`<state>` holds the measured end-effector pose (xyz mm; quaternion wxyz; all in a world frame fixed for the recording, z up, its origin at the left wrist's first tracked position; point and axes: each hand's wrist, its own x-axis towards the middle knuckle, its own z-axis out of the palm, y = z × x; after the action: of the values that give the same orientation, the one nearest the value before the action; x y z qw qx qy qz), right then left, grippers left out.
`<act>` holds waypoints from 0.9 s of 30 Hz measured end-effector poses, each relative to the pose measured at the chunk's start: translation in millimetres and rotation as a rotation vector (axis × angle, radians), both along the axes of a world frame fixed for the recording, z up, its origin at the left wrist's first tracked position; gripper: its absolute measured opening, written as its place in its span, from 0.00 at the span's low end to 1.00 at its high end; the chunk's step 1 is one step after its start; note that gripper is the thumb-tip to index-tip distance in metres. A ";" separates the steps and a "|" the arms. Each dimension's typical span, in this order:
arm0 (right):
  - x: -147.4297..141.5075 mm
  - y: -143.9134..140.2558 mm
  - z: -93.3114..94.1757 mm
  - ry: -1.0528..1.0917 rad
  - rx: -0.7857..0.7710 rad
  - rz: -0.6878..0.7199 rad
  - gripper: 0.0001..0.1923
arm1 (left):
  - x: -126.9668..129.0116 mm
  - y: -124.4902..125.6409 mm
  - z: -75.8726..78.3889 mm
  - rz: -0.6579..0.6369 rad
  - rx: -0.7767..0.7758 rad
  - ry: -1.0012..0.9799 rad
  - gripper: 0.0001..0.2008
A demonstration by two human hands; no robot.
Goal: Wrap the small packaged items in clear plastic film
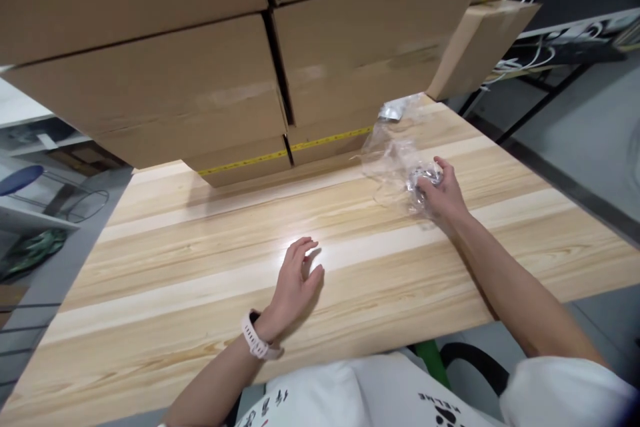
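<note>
Plastic-wrapped item [419,174] is grasped by right fingers [447,167] near the counter's [505,167] far right corner (left fingers [298,248] loosely parted, empty); steady holding seems called for.

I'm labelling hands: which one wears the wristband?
The left hand, with the pale pink band around its wrist; the right hand, holding crinkled clear plastic, has a bare wrist.

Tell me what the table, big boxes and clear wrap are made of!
The table seems glossy wood, maybe just wood-patterned: it has grain stripes and a bright reflection. The big boxes look like dull brown cardboard, with flat panels. The clear wrap is probably shiny, thin plastic: it's crinkled and glinting.
</note>
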<state>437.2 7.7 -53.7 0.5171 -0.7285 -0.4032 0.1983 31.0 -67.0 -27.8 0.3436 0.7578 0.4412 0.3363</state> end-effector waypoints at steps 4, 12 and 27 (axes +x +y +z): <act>30.1 33.6 -8.5 -0.101 0.039 -0.225 0.39 | 1.3 1.8 -3.8 0.029 0.005 0.004 0.18; 24.7 136.9 3.1 -0.128 0.086 -0.498 0.37 | 5.7 4.9 -10.9 0.074 0.027 0.027 0.15; 19.2 271.8 1.7 -0.021 0.088 -0.461 0.22 | 8.2 1.9 -40.9 0.132 0.155 0.002 0.14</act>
<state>456.4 279.5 -52.0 0.5756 -0.7803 -0.2397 0.0496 39.2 -65.1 -68.8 0.2609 0.7517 0.4630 0.3905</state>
